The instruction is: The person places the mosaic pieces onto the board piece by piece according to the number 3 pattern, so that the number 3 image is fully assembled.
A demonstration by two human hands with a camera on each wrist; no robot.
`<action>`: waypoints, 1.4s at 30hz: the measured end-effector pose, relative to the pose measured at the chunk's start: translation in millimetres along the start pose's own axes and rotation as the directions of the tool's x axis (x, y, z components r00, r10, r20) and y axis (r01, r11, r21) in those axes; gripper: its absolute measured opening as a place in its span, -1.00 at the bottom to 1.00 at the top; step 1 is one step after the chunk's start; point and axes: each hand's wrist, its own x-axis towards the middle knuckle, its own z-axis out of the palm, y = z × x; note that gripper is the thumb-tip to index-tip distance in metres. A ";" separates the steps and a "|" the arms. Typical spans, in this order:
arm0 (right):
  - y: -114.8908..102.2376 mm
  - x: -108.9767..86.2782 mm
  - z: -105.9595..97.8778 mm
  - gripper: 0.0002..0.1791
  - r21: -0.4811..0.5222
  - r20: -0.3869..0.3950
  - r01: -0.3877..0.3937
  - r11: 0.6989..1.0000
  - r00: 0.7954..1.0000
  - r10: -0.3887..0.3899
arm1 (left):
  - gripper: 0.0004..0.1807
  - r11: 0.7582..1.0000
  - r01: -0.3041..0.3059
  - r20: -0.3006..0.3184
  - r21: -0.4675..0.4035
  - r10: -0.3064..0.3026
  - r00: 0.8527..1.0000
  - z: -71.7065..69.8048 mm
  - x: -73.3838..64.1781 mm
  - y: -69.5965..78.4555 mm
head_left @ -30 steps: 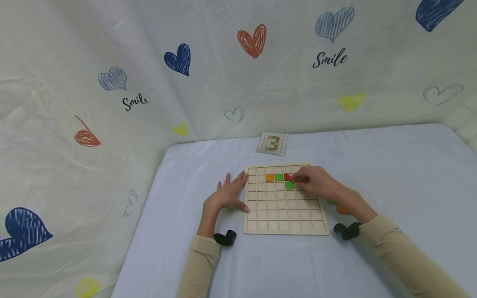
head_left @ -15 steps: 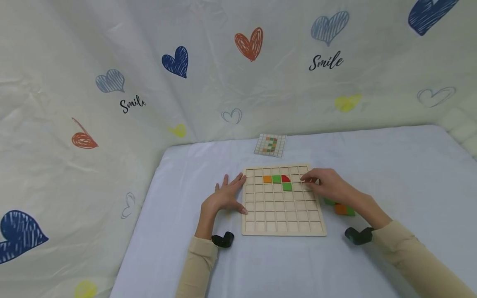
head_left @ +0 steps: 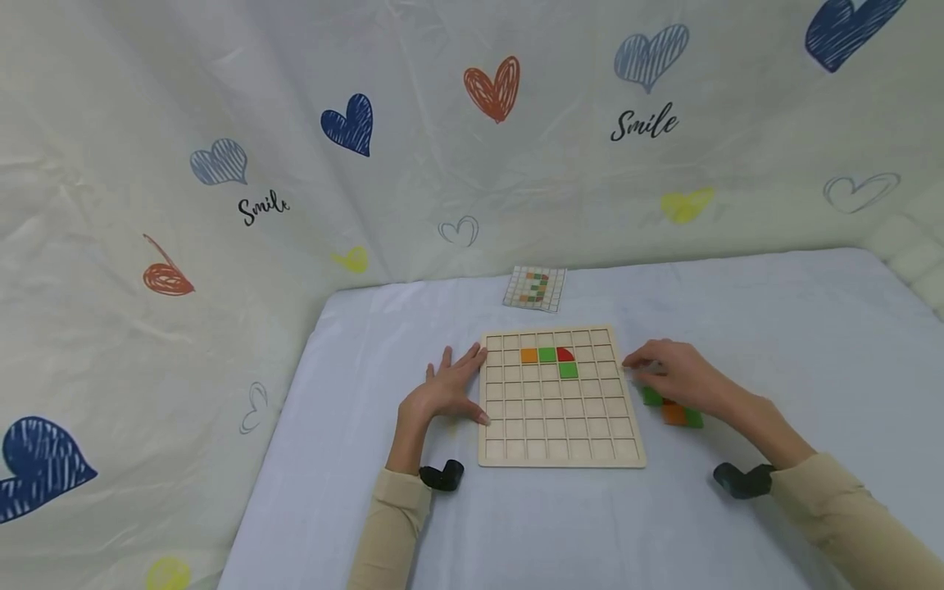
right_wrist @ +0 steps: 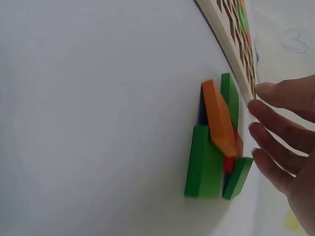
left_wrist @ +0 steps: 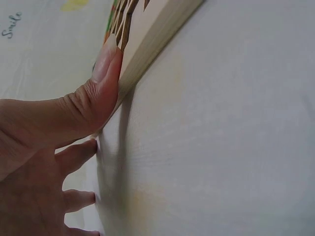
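A wooden grid board point(head_left: 522, 409) lies on the white table. In its cells sit an orange tile point(head_left: 529, 355), a green tile point(head_left: 546, 354), a red quarter-round tile point(head_left: 565, 354) and, below the red one, another green tile point(head_left: 569, 370). My left hand point(head_left: 441, 393) is spread at the board's left side, thumb and fingertips touching its edge. Just past the right edge hovers my right hand point(head_left: 682, 375), fingers loosely bent, holding nothing. Close by is a small heap of loose tiles, with an orange tile point(right_wrist: 221, 120) leaning over green tiles point(right_wrist: 204, 164) and some red.
A printed card point(head_left: 535, 288) with a coloured grid pattern lies behind the board. A curtain point(head_left: 413, 188) with hearts and lettering hangs along the table's back edge. Black devices point(head_left: 442, 475) are worn at both wrists.
My right hand has left the red tile, now in its cell, and moved right, off the board towards the loose tiles. My left hand stays at the board's edge.
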 end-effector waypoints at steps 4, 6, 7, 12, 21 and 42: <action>6.2 -6.7 -3.3 -0.79 -0.013 -0.005 0.005 1.000 1.000 -0.005 | 0.31 1.000 0.000 0.004 -0.008 0.000 1.000 -0.6 -0.2 0.5; 8.9 -9.7 -5.2 -0.79 -0.015 -0.008 0.012 1.000 1.000 -0.012 | 0.31 1.000 0.001 0.004 -0.011 -0.001 1.000 -1.6 -0.6 0.9; 9.7 -11.2 -6.2 -0.79 -0.016 -0.011 0.014 1.000 1.000 -0.014 | 0.31 1.000 0.002 0.003 -0.012 -0.002 1.000 -2.0 -0.7 1.0; 14.2 -16.7 -9.5 -0.77 -0.029 -0.018 0.005 1.000 1.000 -0.006 | 0.30 1.000 0.003 -0.001 -0.008 -0.003 1.000 -4.2 -1.5 1.3; 20.1 -27.1 -13.6 -0.76 -0.078 -0.057 0.028 0.997 0.998 -0.033 | 0.30 1.000 0.005 -0.004 -0.015 -0.005 1.000 -3.6 -2.7 1.8; 31.4 -35.1 -23.4 -0.74 -0.074 0.011 -0.097 0.993 0.995 0.098 | 0.28 1.000 0.011 0.004 -0.017 -0.011 1.000 0.1 -2.6 3.3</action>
